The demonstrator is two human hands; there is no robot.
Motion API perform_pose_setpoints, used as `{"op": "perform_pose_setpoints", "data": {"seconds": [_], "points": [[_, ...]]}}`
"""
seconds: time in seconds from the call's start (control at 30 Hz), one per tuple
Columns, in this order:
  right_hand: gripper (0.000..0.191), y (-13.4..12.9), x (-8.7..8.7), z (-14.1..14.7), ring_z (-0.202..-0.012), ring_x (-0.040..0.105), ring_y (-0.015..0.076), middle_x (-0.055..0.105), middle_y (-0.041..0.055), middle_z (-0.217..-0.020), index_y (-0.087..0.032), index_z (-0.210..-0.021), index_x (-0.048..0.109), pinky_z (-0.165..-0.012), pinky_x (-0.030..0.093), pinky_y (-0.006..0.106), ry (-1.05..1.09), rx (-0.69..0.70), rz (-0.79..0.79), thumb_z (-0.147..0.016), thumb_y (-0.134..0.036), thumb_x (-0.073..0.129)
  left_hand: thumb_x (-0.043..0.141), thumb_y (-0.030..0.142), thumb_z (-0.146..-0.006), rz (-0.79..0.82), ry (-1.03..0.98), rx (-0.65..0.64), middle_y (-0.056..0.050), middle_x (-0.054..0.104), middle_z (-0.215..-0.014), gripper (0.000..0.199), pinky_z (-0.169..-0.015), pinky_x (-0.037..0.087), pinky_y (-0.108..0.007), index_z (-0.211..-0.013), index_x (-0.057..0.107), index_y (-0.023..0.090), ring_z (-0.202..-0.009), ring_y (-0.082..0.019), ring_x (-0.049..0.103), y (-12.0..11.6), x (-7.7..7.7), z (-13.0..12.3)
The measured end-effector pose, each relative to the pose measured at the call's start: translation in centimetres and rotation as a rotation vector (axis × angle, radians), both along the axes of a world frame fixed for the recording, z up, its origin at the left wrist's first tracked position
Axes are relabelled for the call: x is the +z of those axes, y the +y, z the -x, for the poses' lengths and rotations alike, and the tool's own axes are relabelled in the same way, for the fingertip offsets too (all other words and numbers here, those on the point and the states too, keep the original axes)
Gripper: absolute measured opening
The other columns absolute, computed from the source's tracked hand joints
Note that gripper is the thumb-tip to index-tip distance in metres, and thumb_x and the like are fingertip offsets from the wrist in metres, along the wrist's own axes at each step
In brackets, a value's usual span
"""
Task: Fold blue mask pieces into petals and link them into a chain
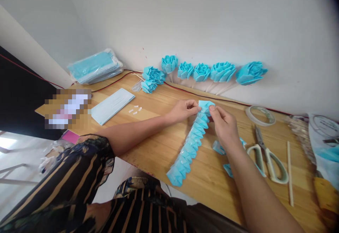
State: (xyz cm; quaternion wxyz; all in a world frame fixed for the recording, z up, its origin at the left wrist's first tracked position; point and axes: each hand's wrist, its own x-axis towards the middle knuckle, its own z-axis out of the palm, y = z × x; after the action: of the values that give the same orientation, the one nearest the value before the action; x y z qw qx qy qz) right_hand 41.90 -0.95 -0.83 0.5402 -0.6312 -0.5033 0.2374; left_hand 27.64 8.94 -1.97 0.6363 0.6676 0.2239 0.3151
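Observation:
A long strip of folded light-blue material (186, 150) runs from the table's front edge up to both hands, its pleats overlapping in zigzag points. My left hand (185, 111) pinches the left side of its top end between thumb and fingers. On the right side of the same end, my right hand (224, 121) grips with the thumb on top. Blue scraps (218, 147) lie partly hidden beneath my right forearm. Scissors with pale handles (266, 155) rest to the right of that arm.
Blue flowers on sticks (201, 72) line the wall. A flat blue sheet stack (113, 105), small white pieces (136, 112) and a bagged stack (95, 67) are left. Tape (260, 115), a stick (290, 173) and a yellow-handled tool (325, 194) are right.

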Motion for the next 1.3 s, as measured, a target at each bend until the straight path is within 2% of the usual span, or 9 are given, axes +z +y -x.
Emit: {"op": "perform_pose_setpoints", "data": {"seconds": [0.17, 0.3, 0.4, 0.57, 0.73, 0.9, 1.0, 1.17, 1.3], "points": [[0.042, -0.4, 0.7, 0.2, -0.053, 0.033, 0.011, 0.034, -0.0058, -0.053, -0.022, -0.057, 0.042, -0.052, 0.029, 0.027, -0.227, -0.131, -0.003, -0.088, -0.047, 0.054, 0.065, 0.043, -0.079, -0.013, -0.056, -0.051, 0.004, 0.048, -0.065, 0.033, -0.062, 0.033, -0.024, -0.07, 0.052, 0.014, -0.063, -0.007, 0.042, -0.5, 0.3, 0.1], [0.045, -0.5, 1.0, 0.3, -0.051, 0.032, 0.0113, 0.031, -0.0057, -0.05, -0.023, -0.055, 0.036, -0.052, 0.028, 0.028, -0.316, -0.153, -0.02, -0.089, -0.048, 0.052, 0.068, 0.051, -0.076, -0.001, -0.077, -0.086, 0.004, 0.048, -0.066, 0.041, -0.063, 0.033, -0.024, -0.069, 0.052, 0.014, -0.063, -0.007, 0.042, -0.6, 0.5, 0.1], [0.048, -0.3, 0.6, 0.1, -0.053, 0.04, 0.0128, 0.041, -0.0039, -0.052, -0.022, -0.057, 0.043, -0.054, 0.034, 0.028, -0.224, -0.14, -0.028, -0.09, -0.055, 0.051, 0.069, 0.052, -0.076, 0.018, -0.069, -0.078, 0.004, 0.05, -0.066, 0.042, -0.065, 0.036, -0.024, -0.07, 0.053, 0.014, -0.064, -0.007, 0.045, -0.4, 0.4, 0.1], [0.055, 0.1, -0.4, -0.3, -0.063, 0.059, 0.0196, 0.063, 0.0029, -0.068, -0.022, -0.076, 0.065, -0.062, 0.048, 0.033, 0.071, -0.063, 0.002, -0.088, -0.071, 0.043, 0.066, 0.049, -0.081, 0.055, -0.083, -0.012, 0.003, 0.056, -0.065, 0.038, -0.065, 0.042, -0.024, -0.072, 0.051, 0.014, -0.062, -0.008, 0.053, 0.2, 0.3, 0.1], [0.044, 0.0, -0.1, -0.1, -0.064, 0.051, 0.016, 0.054, -0.001, -0.066, -0.022, -0.069, 0.059, -0.062, 0.042, 0.029, 0.0, 0.023, 0.013, -0.088, -0.062, 0.053, 0.063, 0.049, -0.084, 0.066, -0.091, 0.024, 0.003, 0.057, -0.064, 0.038, -0.063, 0.041, -0.022, -0.073, 0.051, 0.015, -0.061, -0.007, 0.053, 0.4, 0.4, 0.3], [0.041, -0.2, 0.2, 0.0, -0.058, 0.036, 0.012, 0.038, -0.0044, -0.059, -0.021, -0.061, 0.05, -0.055, 0.03, 0.027, -0.051, 0.008, 0.025, -0.086, -0.051, 0.061, 0.052, 0.057, -0.088, 0.04, -0.071, -0.054, 0.001, 0.056, -0.065, 0.047, -0.064, 0.041, -0.023, -0.072, 0.054, 0.014, -0.063, -0.008, 0.054, 0.2, 0.3, 0.3], [0.042, -0.2, 0.1, -0.1, -0.059, 0.036, 0.0124, 0.038, -0.0042, -0.06, -0.021, -0.061, 0.05, -0.055, 0.03, 0.027, -0.044, -0.019, 0.007, -0.086, -0.053, 0.06, 0.053, 0.06, -0.087, 0.014, -0.032, -0.069, 0.001, 0.056, -0.066, 0.049, -0.065, 0.041, -0.024, -0.071, 0.055, 0.014, -0.065, -0.009, 0.054, 0.1, 0.4, 0.3], [0.044, -0.2, 0.2, 0.0, -0.06, 0.037, 0.0133, 0.041, -0.0033, -0.06, -0.022, -0.061, 0.049, -0.056, 0.032, 0.027, -0.031, -0.057, 0.003, -0.085, -0.056, 0.059, 0.071, 0.056, -0.074, 0.076, -0.096, -0.065, 0.002, 0.057, -0.069, 0.046, -0.066, 0.04, -0.023, -0.074, 0.056, 0.013, -0.065, -0.007, 0.051, 0.0, 0.4, 0.3], [0.045, -0.1, 0.2, 0.0, -0.063, 0.044, 0.0156, 0.047, -0.0015, -0.063, -0.022, -0.063, 0.05, -0.06, 0.037, 0.029, 0.015, 0.0, 0.007, -0.087, -0.06, 0.053, 0.072, 0.052, -0.073, 0.088, -0.093, -0.026, 0.002, 0.056, -0.067, 0.042, -0.067, 0.04, -0.024, -0.073, 0.056, 0.013, -0.065, -0.008, 0.051, 0.1, 0.2, 0.1]]}}
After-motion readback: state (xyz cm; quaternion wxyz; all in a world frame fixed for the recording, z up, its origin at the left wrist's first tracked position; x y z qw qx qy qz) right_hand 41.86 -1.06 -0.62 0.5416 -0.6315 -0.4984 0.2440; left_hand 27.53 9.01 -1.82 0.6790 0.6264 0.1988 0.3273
